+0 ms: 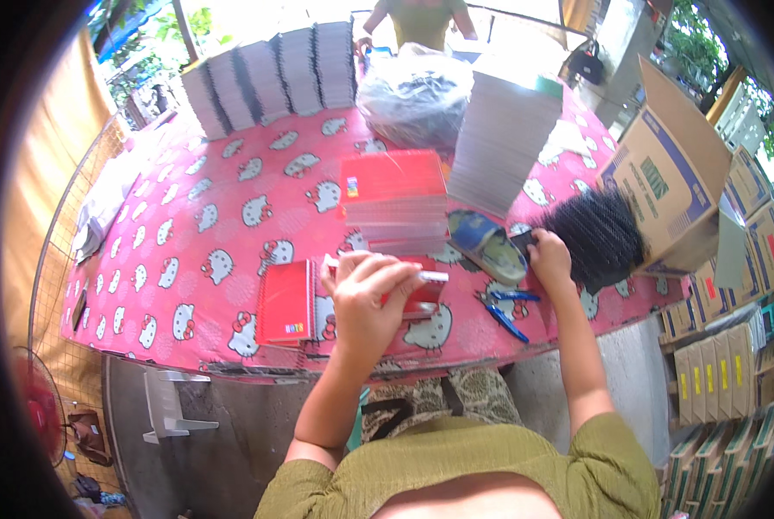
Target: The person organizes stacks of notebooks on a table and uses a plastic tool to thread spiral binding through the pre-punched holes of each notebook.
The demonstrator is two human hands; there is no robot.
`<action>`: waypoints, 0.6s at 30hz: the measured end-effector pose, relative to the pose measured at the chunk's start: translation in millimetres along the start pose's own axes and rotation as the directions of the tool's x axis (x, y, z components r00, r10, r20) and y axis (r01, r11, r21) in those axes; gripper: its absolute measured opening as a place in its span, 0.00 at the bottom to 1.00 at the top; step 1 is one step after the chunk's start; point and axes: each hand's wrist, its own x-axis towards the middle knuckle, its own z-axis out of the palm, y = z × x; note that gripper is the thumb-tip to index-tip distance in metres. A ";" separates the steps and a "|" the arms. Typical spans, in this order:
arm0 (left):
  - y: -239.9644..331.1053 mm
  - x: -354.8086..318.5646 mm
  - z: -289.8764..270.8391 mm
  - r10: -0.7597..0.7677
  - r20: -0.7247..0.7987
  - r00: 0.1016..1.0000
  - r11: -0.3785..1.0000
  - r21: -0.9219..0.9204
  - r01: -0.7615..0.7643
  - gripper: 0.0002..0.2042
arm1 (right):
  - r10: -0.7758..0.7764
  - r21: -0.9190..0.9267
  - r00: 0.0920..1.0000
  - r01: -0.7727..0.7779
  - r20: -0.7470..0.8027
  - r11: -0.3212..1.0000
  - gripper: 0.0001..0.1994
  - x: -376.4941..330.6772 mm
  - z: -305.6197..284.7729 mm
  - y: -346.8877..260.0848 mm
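The left hand (374,290) curls over and grips a small red-covered notebook (434,277), tilted so that its pale page edge shows, near the front of the counter (222,216) with its pink cat-print cover. More red shows just beneath it. At 9 o'clock from that hand lies a flat red spiral notebook (285,303), a small multicoloured label near its lower corner; at 12 o'clock rises a stack of red notebooks (395,203), its pale page edges facing the wearer. The right hand (549,255) bends at the near side of a heap of black binding coils (599,233), its fingertips against a dark piece; whether it grasps that piece I cannot tell. Between the hands sit a blue patterned slipper (489,246), at 2 o'clock from the left hand, and blue-handled pliers (502,317), at 3 o'clock. An open cardboard box (672,186) stands at 2 o'clock from the right hand. Farther back are a tall paper stack (504,143) at 1 o'clock from the left hand, a clear plastic bag (413,95) at 12 and a row of paper stacks (274,78) at 11. The left hand hides much of the gripped notebook; the bag's dark contents are unclear, and the top edge cuts off a person (420,22) opposite.
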 end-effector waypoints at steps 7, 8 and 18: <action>-4.3 -4.9 2.2 0.052 -0.033 0.998 0.998 -0.044 -0.053 0.08 | -0.283 0.560 0.953 0.293 -0.108 0.775 0.11 -34.9 -81.3 -112.6; -2.9 -2.5 0.7 0.070 -0.044 0.997 0.996 -0.046 -0.073 0.09 | -0.301 0.722 0.950 0.263 -0.079 0.640 0.10 -45.3 -94.3 -133.1; -1.7 -3.7 0.8 0.069 -0.059 0.996 0.997 -0.021 -0.070 0.10 | -0.343 0.707 0.934 0.311 -0.103 0.635 0.12 -53.3 -102.5 -151.2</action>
